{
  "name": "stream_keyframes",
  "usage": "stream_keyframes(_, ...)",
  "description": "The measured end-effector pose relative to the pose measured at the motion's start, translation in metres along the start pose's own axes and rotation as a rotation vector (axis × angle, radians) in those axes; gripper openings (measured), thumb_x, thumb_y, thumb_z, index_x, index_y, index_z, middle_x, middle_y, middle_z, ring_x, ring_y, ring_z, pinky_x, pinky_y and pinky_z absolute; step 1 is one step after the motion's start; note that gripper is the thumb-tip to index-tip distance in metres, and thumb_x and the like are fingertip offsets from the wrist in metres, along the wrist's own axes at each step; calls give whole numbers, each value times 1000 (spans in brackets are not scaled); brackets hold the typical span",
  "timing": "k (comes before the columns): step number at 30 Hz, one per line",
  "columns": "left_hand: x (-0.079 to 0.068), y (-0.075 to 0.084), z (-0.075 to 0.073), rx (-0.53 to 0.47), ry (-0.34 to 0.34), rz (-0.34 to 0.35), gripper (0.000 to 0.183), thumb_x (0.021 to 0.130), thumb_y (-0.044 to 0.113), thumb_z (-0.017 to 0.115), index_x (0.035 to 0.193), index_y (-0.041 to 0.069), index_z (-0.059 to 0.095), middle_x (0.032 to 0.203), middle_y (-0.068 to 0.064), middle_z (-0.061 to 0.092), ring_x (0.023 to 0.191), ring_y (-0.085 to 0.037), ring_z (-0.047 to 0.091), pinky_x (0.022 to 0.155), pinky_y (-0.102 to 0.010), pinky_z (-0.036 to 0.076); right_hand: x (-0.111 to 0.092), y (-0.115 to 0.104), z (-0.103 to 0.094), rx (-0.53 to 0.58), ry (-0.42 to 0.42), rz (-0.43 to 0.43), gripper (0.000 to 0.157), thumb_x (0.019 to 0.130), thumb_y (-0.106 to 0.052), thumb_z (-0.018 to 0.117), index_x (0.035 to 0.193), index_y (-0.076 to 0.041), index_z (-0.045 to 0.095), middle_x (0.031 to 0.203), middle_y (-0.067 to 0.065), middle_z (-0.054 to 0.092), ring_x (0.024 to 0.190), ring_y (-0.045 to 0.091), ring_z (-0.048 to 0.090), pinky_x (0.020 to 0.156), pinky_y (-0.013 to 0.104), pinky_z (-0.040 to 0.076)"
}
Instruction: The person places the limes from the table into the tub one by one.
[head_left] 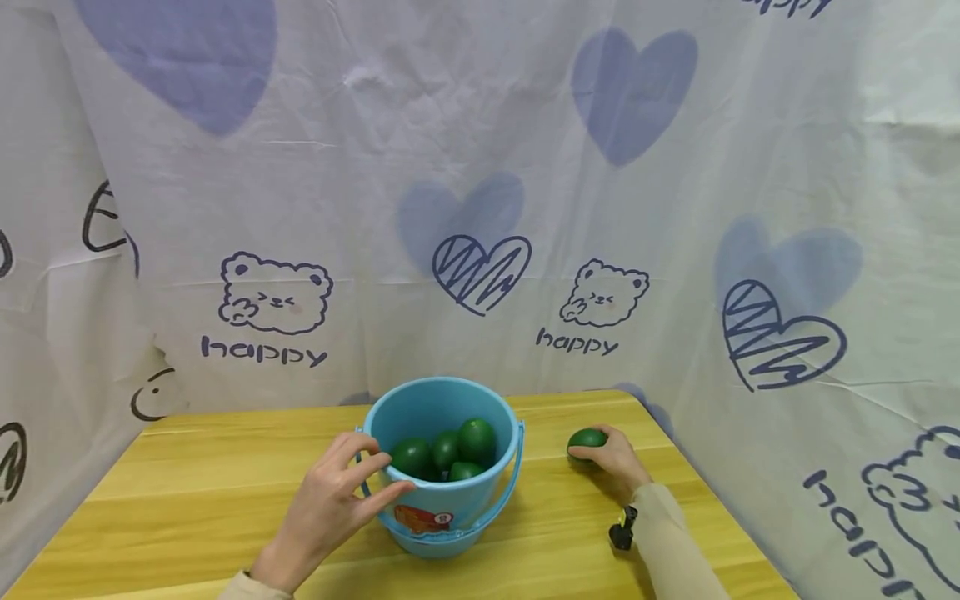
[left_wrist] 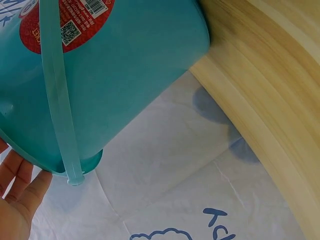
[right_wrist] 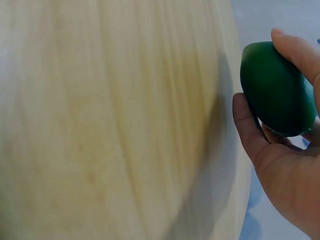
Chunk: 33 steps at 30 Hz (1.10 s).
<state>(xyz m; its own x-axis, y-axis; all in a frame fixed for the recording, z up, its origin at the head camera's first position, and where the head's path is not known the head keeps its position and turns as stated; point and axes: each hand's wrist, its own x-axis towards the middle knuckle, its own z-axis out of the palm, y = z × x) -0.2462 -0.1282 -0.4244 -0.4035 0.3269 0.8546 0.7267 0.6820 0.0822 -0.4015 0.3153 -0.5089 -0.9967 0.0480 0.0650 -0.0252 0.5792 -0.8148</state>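
Observation:
A light blue bucket stands upright on the table, with several green avocados inside. My left hand holds the bucket's near-left rim, fingers over the edge; the left wrist view shows its thumb and fingers at the rim beside the handle's hinge. Right of the bucket, my right hand grips another green avocado. Up close in the right wrist view, this avocado is smooth and oval, between the thumb and the fingers. Whether it touches the table is hard to tell.
The wood-grain table carries the bucket; its right edge runs close to my right forearm. A white cloth printed with hearts and bears hangs behind and at both sides. A small black device sits at my right wrist.

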Motion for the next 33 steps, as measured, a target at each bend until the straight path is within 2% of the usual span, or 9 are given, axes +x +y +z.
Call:
stream_keyframes(10,2,0,1,-29,1,-1,34,75,44,83,86,13,74,95,3,60,94,-14,56,76,-38,60,-3,-34,4,63,-39,-35,61,81,-32,80,129,-6,54,120,20,58,101,29,61,83,40,57)
stream_keyframes(17,2,1,1,-34,-4,-12,34,72,41,86,86,13,74,95,3,61,94,-14,56,75,-38,60,-5,-53,6,239,-78,-37,56,79,-15,81,125,-3,51,120,24,52,95,27,63,79,35,62)
stream_keyframes(26,2,1,0,-31,-7,-24,34,73,43,85,87,13,75,95,2,61,93,-14,56,74,-38,61,-8,-67,8,309,-76,-33,55,82,-14,79,128,-1,53,123,24,52,95,26,65,81,35,62)
stream_keyframes(33,2,1,-2,-30,-18,-29,34,74,44,83,87,14,74,95,2,61,93,-15,56,73,-38,61,-7,-85,11,445,-101,-51,51,85,-7,75,129,-2,51,128,22,47,100,28,62,83,34,61)
